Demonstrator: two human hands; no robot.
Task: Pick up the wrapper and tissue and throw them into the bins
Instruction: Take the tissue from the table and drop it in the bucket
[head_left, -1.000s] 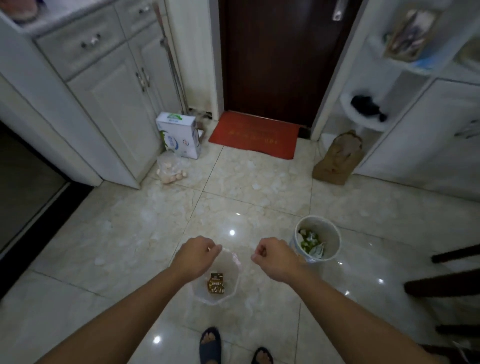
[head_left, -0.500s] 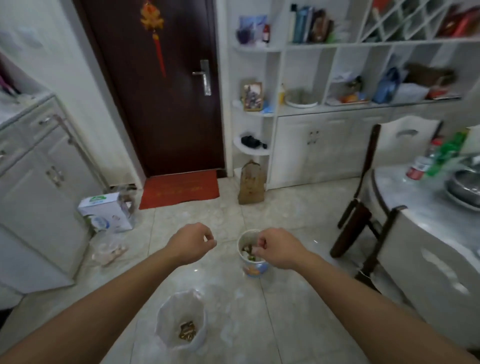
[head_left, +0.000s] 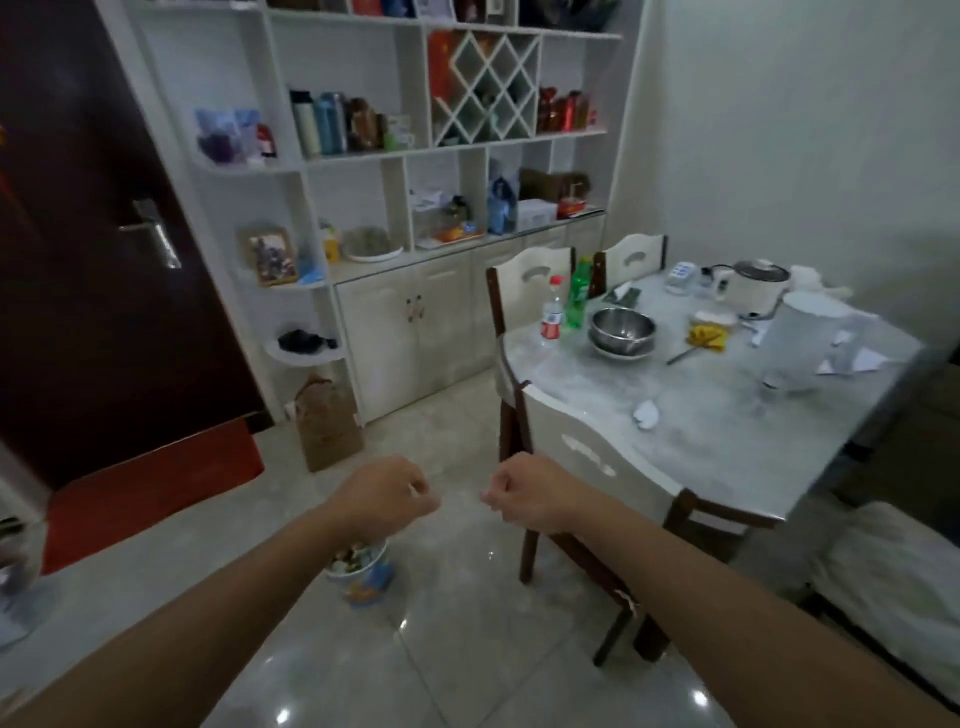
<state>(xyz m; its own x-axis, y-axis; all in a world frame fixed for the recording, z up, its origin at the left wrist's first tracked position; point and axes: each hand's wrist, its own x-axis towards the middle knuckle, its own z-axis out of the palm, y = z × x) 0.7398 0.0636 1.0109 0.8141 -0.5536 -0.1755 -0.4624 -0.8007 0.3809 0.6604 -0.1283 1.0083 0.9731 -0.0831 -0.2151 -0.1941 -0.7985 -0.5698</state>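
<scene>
- White crumpled tissue (head_left: 645, 413) sits on the grey marble tabletop (head_left: 727, 431), near the edge closest to me, up and to the right of both hands and well apart from them.
- It's a small scrunched lump, so I can't call a long axis or a pointing direction on it.
- More white paper scraps (head_left: 852, 358) lie further right on the same tabletop; can't tell if those are tissue or something else.
- A yellow wrapper-looking thing (head_left: 705, 335) lies further back on the tabletop, just right of the steel bowl (head_left: 622, 329). Too blurry to say which way it runs.
- My left hand (head_left: 382, 493) is curled into a loose fist, fingertips tucked toward the thumb. Something tiny and pale shows at the pinch, but I can't tell what it is.
- My right hand (head_left: 524, 493) is also closed in a fist, and I can't tell whether anything is inside.
- Both hands hover side by side over the floor with a small gap between them.
- The small bin (head_left: 363, 571) stands upright on the floor tiles just below my left hand, partly hidden by the forearm, with mixed rubbish inside.
- A chair (head_left: 587, 457) backs up to the tabletop right behind my right hand.
</scene>
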